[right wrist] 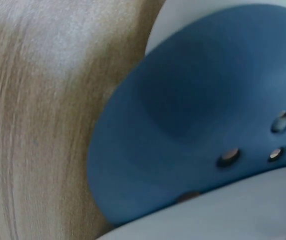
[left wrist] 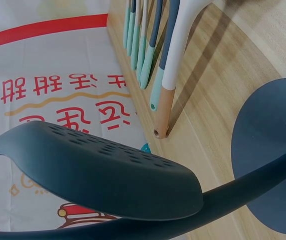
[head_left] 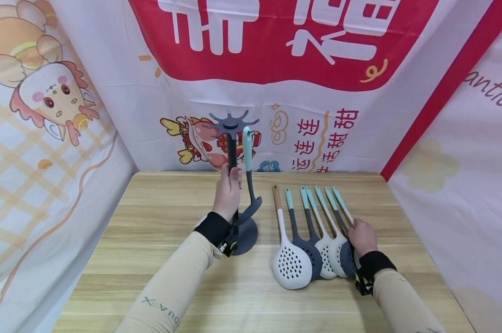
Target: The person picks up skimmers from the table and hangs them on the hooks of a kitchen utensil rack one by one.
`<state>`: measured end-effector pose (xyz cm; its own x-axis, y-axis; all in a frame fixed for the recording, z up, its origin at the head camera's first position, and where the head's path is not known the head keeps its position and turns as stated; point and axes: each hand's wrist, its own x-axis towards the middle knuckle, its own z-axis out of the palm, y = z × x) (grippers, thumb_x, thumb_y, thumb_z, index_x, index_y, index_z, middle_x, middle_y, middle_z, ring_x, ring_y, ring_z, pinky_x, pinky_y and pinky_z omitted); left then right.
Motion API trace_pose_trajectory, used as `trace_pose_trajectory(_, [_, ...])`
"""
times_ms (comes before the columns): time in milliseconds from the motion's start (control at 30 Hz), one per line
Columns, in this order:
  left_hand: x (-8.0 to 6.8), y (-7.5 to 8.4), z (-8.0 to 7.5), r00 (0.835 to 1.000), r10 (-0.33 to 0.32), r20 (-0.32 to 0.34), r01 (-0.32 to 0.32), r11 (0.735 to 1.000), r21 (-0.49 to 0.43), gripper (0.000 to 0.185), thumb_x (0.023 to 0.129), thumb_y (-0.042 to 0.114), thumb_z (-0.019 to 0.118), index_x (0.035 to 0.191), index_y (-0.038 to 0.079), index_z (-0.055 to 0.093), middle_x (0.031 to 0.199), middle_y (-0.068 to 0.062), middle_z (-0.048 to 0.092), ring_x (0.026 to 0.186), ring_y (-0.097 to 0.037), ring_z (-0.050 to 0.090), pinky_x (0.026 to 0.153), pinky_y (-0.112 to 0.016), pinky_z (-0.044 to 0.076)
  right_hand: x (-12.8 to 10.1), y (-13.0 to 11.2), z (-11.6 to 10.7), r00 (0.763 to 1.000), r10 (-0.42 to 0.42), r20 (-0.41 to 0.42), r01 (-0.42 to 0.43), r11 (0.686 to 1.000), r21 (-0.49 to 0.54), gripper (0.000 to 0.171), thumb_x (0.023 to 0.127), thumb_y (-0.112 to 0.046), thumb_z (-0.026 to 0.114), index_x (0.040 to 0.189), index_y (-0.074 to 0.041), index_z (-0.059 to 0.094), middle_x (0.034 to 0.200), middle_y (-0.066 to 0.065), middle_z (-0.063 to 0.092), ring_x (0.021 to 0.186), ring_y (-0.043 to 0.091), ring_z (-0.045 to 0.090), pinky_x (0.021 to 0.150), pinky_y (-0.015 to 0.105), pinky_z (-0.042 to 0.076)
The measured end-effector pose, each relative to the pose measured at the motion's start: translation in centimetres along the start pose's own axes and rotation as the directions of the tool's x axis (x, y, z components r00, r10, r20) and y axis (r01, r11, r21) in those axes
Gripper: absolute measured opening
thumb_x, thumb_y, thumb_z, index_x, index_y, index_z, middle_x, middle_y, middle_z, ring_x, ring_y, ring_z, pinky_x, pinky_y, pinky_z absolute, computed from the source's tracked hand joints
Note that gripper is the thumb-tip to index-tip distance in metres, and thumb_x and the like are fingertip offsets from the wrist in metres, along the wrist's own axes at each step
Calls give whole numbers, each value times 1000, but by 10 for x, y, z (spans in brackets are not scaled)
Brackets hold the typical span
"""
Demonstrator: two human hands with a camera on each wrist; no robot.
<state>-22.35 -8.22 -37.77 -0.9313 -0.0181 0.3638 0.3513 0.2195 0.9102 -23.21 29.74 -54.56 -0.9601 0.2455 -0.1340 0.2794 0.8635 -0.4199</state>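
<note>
My left hand (head_left: pixel 227 194) grips the dark pole of a utensil stand (head_left: pixel 232 150) with a star-shaped hook top and a round base. From a hook hangs a dark skimmer (head_left: pixel 248 150) with a mint handle; its perforated head (left wrist: pixel 102 170) sits beside the pole in the left wrist view. My right hand (head_left: pixel 363 237) pinches the rightmost utensil (head_left: pixel 343 202), mint-handled with a white neck, in a fanned row on the table. Its head is mostly hidden in the head view. A dark perforated skimmer (right wrist: pixel 183 115) lies right beside it in the right wrist view.
The row starts at left with a white skimmer (head_left: pixel 292 268) with a brown handle end, then several overlapping dark and white mint-handled utensils (head_left: pixel 326 256). The wooden table (head_left: pixel 159 240) meets printed cloth (head_left: pixel 121 106) along its back and sides.
</note>
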Motion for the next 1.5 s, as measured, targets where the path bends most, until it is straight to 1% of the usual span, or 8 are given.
trace_pose_trajectory(167, [6,-18,3,1000,-5,-3,5,1000,-2,35,105,28,27,111,-4,41,80,-22,44,69,-22,42,67,-28,34,1,-1,-3,1000,18,19,-18,1000,-9,41,92,-5,49,127,17,51,116,39,59,103,49,59,92,56,49])
trace_pose_trajectory(267, [10,-34,6,1000,1,-11,-1,1000,-4,39,104,34,26,113,-2,41,81,-23,45,70,-23,43,67,-28,34,1,0,-3,1000,13,23,-13,1000,-16,36,91,-5,49,119,16,55,109,37,61,97,47,61,87,55,50])
trace_pose_trajectory(467, [9,-38,7,999,31,-22,-31,999,8,53,100,48,25,115,0,41,82,-23,46,70,-23,44,68,-30,36,0,0,-5,999,0,32,0,1000,-14,25,89,-4,49,105,14,56,96,32,62,84,42,60,78,51,50])
trace_pose_trajectory(700, [9,-40,6,1000,28,-3,-28,1000,6,43,104,37,27,119,0,42,83,-15,45,77,-39,47,71,-31,37,-2,3,-2,1000,-27,-2,27,999,-19,17,85,1,53,93,14,59,85,28,63,76,38,59,72,49,50])
trace_pose_trajectory(867, [10,-40,0,996,56,71,-57,998,14,30,108,23,28,126,1,39,87,-17,45,80,-35,47,75,-32,38,-4,4,-1,997,-54,-48,53,998,-25,18,82,1,54,91,15,62,84,29,65,76,41,61,72,52,50])
trace_pose_trajectory(1133, [9,-42,-14,982,60,181,-58,998,-13,41,109,17,28,149,7,30,99,-22,49,91,-31,51,86,-33,45,-5,4,3,992,-88,-90,88,996,-12,20,83,1,53,93,15,63,86,32,64,79,47,62,74,56,50])
trace_pose_trajectory(1300, [9,-42,-18,974,60,219,-64,998,10,36,109,15,30,143,5,34,108,-24,53,100,-40,54,96,-46,47,-6,5,4,992,-85,-91,86,996,0,23,82,1,52,97,15,63,88,33,65,81,47,62,75,56,50])
trace_pose_trajectory(1500, [6,-43,-20,973,71,221,-83,996,43,32,108,8,33,139,2,37,111,-22,57,102,-37,59,99,-51,49,-9,5,2,993,-77,-88,79,997,22,26,83,0,51,100,17,62,91,34,65,84,47,62,77,56,50])
